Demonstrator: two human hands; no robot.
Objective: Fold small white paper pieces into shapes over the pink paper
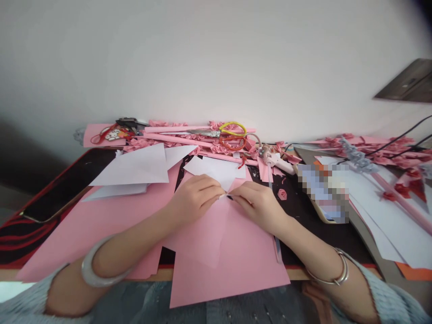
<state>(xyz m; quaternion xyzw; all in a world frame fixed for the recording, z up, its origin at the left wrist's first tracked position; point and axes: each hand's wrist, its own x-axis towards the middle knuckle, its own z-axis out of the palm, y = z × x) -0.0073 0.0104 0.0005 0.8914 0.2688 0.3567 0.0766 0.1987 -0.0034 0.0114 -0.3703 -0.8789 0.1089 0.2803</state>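
My left hand (196, 199) and my right hand (259, 203) meet in front of me, fingertips almost touching. Both are closed in a pinch at the top edge of a thin pale sheet of paper (206, 236), which hangs down toward me over a pink sheet (232, 265). Just beyond my fingers lies white paper (219, 168) with a point toward me. My fingers partly hide the gripped edge. Left of my left hand, cut white paper pieces (135, 166) rest on a larger pink sheet (101, 216).
Yellow-and-red-handled scissors (232, 130) lie on pink paper flowers and rolled stems (182, 137) along the wall. A glue gun (276, 159) is at back right, near a lit phone (320, 193). White sheets (388, 220) lie far right, a dark phone (67, 189) far left.
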